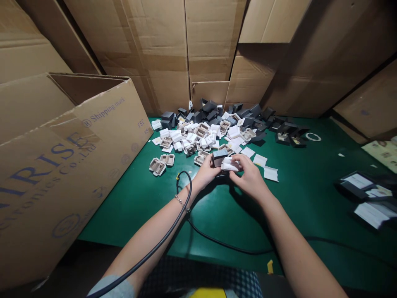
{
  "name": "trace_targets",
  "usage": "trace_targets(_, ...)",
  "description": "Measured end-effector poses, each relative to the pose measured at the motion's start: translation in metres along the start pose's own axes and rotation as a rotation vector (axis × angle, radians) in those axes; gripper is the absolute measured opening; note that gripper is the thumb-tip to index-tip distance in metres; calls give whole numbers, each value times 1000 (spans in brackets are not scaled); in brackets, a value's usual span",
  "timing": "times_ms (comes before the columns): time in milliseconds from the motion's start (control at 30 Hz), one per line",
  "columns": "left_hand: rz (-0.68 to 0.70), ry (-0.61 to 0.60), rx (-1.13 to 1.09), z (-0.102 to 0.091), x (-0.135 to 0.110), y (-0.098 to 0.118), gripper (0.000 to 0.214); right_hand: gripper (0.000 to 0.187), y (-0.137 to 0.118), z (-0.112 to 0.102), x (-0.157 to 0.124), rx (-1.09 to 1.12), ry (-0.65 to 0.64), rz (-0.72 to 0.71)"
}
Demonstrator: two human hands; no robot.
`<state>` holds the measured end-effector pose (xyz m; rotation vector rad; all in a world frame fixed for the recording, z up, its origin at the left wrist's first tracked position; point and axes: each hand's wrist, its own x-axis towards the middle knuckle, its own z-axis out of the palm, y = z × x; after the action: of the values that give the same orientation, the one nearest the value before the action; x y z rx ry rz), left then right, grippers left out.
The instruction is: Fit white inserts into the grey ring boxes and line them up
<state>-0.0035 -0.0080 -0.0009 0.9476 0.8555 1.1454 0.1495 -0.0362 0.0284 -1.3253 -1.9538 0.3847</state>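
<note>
My left hand (205, 172) grips a small dark grey box (219, 156) at the middle of the green table (294, 198). My right hand (248, 174) holds a white insert (230, 165) pressed against that box. Both hands meet just in front of a heap of white inserts (198, 138) and dark grey boxes (235, 114) piled toward the back. A thin bracelet (182, 203) circles my left wrist.
A large open cardboard carton (62, 157) stands at the left. Cardboard walls (186, 49) close off the back. White paper slips (270, 173) lie right of my hands. Dark trays with papers (366, 194) sit at the right edge. A black cable (217, 242) loops across the table.
</note>
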Motion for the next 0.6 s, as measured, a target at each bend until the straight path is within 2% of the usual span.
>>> trace_targets(100,16,7,31,-2,1,-2,44,27,-1,-3,1,54,-4,24)
trace_targets(200,23,47,43,-5,5,-6,40,29,3,-8,3,65,28,107)
trace_targets(300,39,74,2,-7,8,-9,39,35,13,-8,5,-32,68,219)
trace_targets(367,49,68,-28,-7,9,-9,40,40,21,-5,4,-118,32,257)
trace_targets(500,45,48,-27,-7,9,-8,38,44,30,1,-1,-273,-146,254)
trace_targets(600,36,37,16,-6,8,-7,37,46,29,2,-2,-338,-117,190)
